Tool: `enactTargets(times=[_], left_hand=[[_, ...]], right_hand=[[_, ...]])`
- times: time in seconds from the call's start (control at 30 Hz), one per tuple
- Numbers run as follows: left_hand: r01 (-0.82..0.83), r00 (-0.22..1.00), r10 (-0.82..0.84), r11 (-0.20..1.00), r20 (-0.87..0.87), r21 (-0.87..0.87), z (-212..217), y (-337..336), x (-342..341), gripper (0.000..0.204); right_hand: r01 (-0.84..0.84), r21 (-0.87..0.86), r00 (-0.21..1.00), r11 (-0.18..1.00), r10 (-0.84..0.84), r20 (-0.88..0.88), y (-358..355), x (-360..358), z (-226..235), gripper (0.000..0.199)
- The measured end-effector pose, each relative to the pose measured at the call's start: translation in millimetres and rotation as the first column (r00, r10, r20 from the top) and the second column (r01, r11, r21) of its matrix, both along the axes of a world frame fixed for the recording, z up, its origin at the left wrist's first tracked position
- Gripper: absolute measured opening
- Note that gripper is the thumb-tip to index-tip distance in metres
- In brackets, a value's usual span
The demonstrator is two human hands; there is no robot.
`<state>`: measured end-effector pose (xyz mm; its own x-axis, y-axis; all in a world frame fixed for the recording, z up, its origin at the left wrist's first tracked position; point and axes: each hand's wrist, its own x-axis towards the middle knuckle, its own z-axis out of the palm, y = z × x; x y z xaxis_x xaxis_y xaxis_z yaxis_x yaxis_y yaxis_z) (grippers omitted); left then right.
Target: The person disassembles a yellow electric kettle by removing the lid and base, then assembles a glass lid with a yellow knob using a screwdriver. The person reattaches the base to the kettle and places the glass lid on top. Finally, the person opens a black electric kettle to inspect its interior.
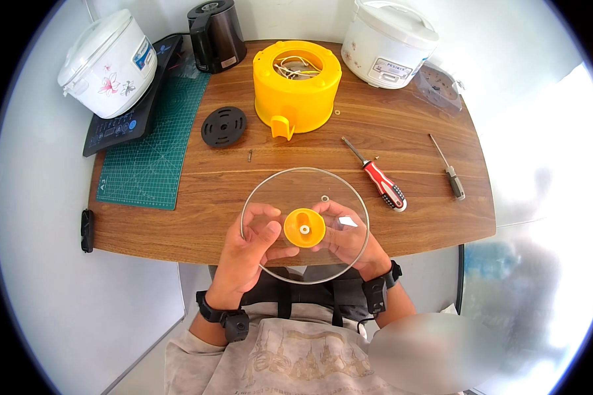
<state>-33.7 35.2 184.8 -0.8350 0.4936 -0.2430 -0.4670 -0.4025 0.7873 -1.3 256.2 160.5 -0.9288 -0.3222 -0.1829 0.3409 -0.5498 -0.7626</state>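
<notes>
A round glass lid (290, 187) with a thin metal rim is held over the table's near edge. At its middle is a round yellow knob (296, 235), hollow on the side facing me, with a small white piece at its centre. My left hand (252, 243) curls round the lid's left side, thumb and fingers bent toward the knob. From the right, my right hand (344, 237) reaches in behind the glass, its fingertips closed at the knob's right edge. A white reflection lies over it. A small metal nut (325, 198) shows through the glass.
Beyond the lid stand a yellow appliance housing (295, 104) with loose wires inside and a black slotted disc (223, 127). Two screwdrivers (385, 186) lie at right. White rice cookers (390, 46), a dark kettle (219, 39), a black cooktop (115, 131) and a green cutting mat (145, 168) surround them.
</notes>
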Motion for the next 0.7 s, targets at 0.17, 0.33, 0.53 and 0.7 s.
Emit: enactTargets(times=[0.17, 0.33, 0.53, 0.7], left_hand=[[-0.035, 0.999, 0.035, 0.999, -0.018, -0.018, -0.8, 2.8, 1.0, 0.024], [-0.028, 0.999, 0.028, 1.0, -0.022, -0.014, -1.3, 2.8, 0.0, 0.024], [-0.095, 0.994, 0.092, 0.994, -0.05, -0.061, -1.5, -1.5, -5.3, 0.026], [-0.127, 0.991, 0.122, 0.986, -0.05, -0.107, -18.6, -9.8, -15.5, 0.024]], right_hand=[[0.015, 0.026, 1.0, 1.0, -0.016, 0.01, -1.1, 0.4, -1.8, 0.024], [0.03, 0.028, 0.999, 0.999, -0.032, 0.044, -1.1, 0.7, 1.8, 0.024], [0.079, 0.241, 0.996, 0.967, -0.084, 0.008, 8.1, 3.3, 10.9, 0.026], [0.234, 0.533, 0.971, 0.813, -0.168, -0.171, 51.7, 6.4, 33.5, 0.02]])
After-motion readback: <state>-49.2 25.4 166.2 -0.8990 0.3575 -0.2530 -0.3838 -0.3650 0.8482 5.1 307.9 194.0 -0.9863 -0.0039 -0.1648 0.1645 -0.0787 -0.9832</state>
